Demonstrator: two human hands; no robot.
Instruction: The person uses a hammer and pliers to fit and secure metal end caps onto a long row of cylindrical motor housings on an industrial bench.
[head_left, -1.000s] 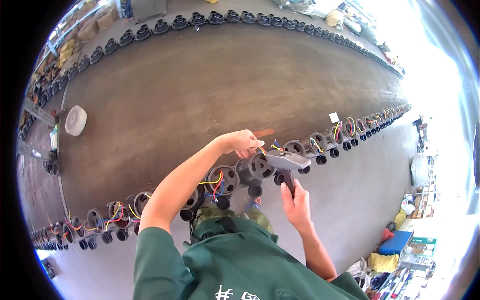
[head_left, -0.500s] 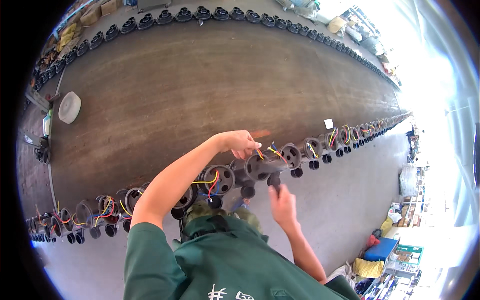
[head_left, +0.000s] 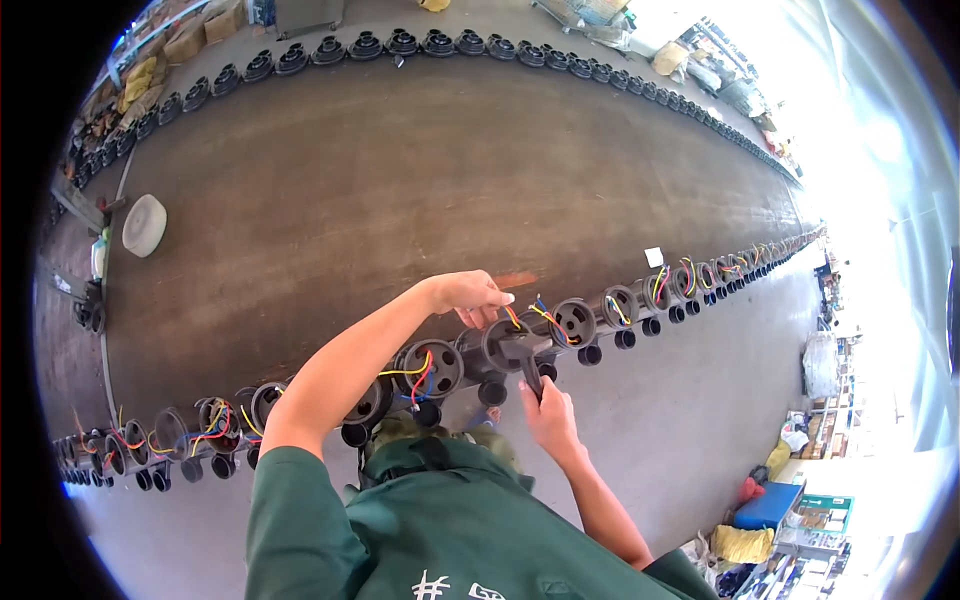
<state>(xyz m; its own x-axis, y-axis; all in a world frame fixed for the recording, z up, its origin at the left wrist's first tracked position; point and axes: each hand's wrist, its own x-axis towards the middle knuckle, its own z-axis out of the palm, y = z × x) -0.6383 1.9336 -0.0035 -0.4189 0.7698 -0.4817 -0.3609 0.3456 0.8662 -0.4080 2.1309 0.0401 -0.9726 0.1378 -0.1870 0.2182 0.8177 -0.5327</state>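
Observation:
Near the middle of the row, a round black housing lies on the table's near edge with its open end up. At its far rim my left hand is closed in a pinch on red and yellow wires. My right hand grips the dark handle of a hammer from the near side. The hammer's head lies over this housing's opening and hides part of the inside. To the right sits another housing with loose wires beside it; to the left is a housing with yellow, red and blue wires.
Similar housings line the brown table's near edge, short black tubes pointing toward me. Black parts line its far edge. A white oval object lies at left, a white square at right. A blue box stands lower right.
The hammer, blurred before at the right of the housing, has moved left over its opening. My right hand went with it. My left hand keeps its pinch on the wires.

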